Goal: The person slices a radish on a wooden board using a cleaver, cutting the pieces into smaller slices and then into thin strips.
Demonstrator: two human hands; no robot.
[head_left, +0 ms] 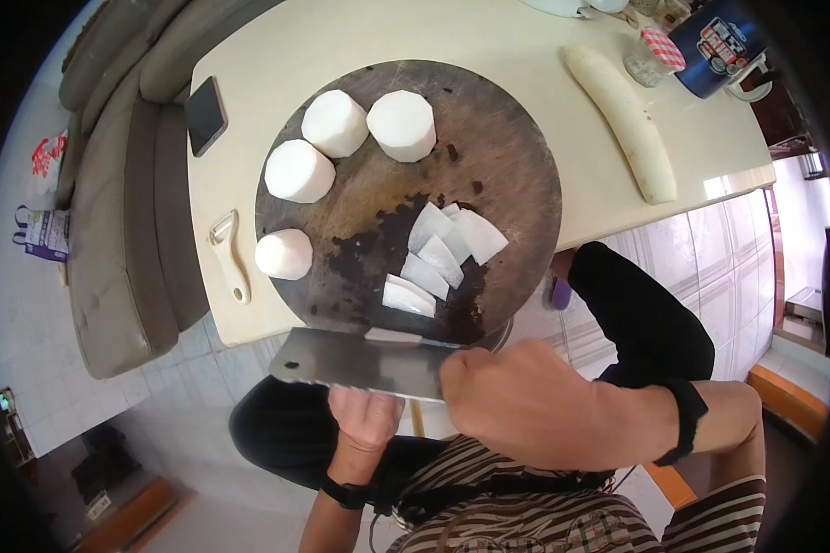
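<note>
Gripping a cleaver (360, 362), right hand (493, 392) sits beside board (533, 240) edge; left hand (364, 417) hold unclear.

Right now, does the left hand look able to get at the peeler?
Probably yes, by going around: the cleaver seems to cross the direct path from the left hand, but the peeler lies uncovered on the table.

Open room between white chunks (335, 123) and slices (438, 261), cleaver (367, 364) across near edge of board (387, 189)
</note>
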